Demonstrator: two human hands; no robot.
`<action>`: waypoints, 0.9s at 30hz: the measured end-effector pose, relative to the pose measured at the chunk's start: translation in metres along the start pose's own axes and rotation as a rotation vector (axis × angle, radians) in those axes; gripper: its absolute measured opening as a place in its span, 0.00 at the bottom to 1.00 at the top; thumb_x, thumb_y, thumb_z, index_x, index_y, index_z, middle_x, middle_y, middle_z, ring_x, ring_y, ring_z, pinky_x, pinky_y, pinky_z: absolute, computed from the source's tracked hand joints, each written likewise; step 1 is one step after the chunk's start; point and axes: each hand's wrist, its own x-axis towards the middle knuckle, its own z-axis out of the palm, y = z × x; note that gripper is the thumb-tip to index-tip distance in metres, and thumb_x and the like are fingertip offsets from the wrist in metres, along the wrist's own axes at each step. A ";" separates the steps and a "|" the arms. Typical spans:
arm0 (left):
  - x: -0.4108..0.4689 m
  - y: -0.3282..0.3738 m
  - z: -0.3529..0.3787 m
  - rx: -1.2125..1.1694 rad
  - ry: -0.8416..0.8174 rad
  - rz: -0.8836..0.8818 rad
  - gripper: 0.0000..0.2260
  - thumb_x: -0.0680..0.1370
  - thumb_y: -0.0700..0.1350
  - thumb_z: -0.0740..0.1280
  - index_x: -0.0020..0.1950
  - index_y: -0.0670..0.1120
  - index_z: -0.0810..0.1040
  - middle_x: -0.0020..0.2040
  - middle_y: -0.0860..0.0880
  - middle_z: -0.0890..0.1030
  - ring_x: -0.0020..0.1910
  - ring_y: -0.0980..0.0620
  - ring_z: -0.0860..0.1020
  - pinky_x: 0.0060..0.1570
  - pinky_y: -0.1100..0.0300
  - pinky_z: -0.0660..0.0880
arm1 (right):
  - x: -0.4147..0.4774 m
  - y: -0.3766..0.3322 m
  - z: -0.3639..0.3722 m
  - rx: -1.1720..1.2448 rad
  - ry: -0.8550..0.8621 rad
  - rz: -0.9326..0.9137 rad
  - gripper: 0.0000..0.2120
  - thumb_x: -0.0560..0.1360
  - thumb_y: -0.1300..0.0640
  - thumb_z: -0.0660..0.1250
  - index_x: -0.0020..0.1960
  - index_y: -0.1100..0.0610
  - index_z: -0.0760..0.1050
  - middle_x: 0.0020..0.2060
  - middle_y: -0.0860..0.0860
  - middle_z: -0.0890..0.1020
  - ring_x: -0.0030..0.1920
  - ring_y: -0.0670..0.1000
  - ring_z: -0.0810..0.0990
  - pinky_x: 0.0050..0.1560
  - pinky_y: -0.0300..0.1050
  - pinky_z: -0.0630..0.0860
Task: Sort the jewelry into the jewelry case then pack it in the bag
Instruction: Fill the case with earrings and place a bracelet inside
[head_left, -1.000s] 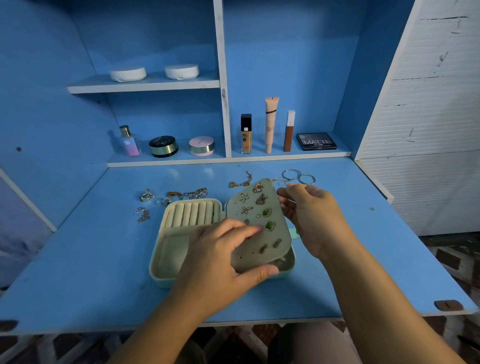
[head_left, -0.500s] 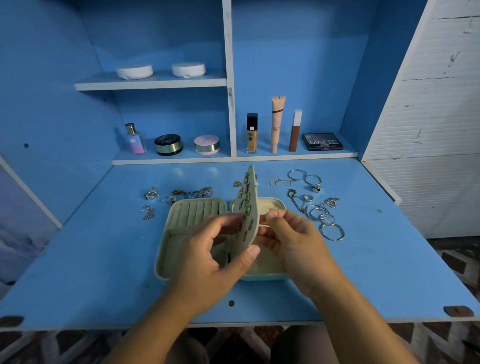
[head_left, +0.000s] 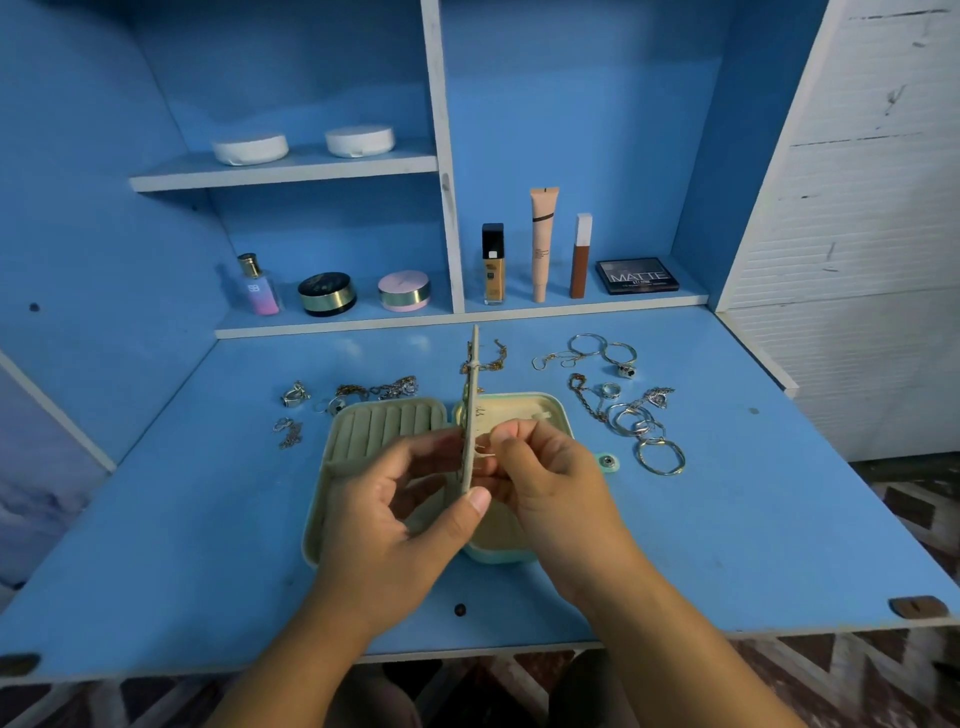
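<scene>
The blue desk carries an open jewelry case at its middle, and every place here is given from that case. Over its near half, both hands work on the earring panel, which stands on edge above the hinge line, between the two halves. The left hand grasps the panel, with the thumb on the near bottom edge and the fingers curled against the left face. The right hand has its fingertips closed at the right face, and appears to pinch a pale pin that pokes through there. Whether it holds a post or a backing is too small to tell. The step looks like fixing an earring to the panel, so the task seems less than half done. Hoops and rings lie loose just right of the case, chains and rings just left of it, and a gold chain behind it; no bag shows. To do this well, the left hand should keep the panel upright and steady, bracing from the left face right opposite the pin. The right hand should push straight along the pin, gently, so it does not bend. The panel should stay over the case, so a dropped piece lands inside.
</scene>
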 end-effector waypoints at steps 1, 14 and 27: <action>0.000 0.000 0.000 -0.018 0.000 -0.010 0.18 0.67 0.52 0.74 0.56 0.54 0.81 0.53 0.50 0.84 0.54 0.49 0.82 0.55 0.51 0.79 | 0.000 0.000 0.001 0.005 -0.007 -0.003 0.07 0.78 0.63 0.61 0.42 0.59 0.75 0.33 0.53 0.79 0.34 0.48 0.77 0.41 0.41 0.76; 0.000 0.003 -0.002 -0.054 0.009 -0.040 0.18 0.64 0.51 0.74 0.54 0.55 0.82 0.51 0.49 0.85 0.52 0.48 0.83 0.49 0.56 0.80 | -0.001 0.006 0.003 0.014 -0.045 -0.041 0.07 0.78 0.62 0.62 0.42 0.59 0.75 0.31 0.51 0.79 0.34 0.48 0.76 0.41 0.42 0.75; -0.001 0.006 -0.001 -0.027 0.008 -0.038 0.20 0.65 0.51 0.74 0.56 0.49 0.80 0.51 0.51 0.85 0.52 0.51 0.83 0.50 0.59 0.80 | -0.003 0.007 0.006 -0.075 -0.002 -0.099 0.06 0.78 0.60 0.63 0.43 0.59 0.75 0.32 0.50 0.78 0.34 0.47 0.76 0.43 0.45 0.74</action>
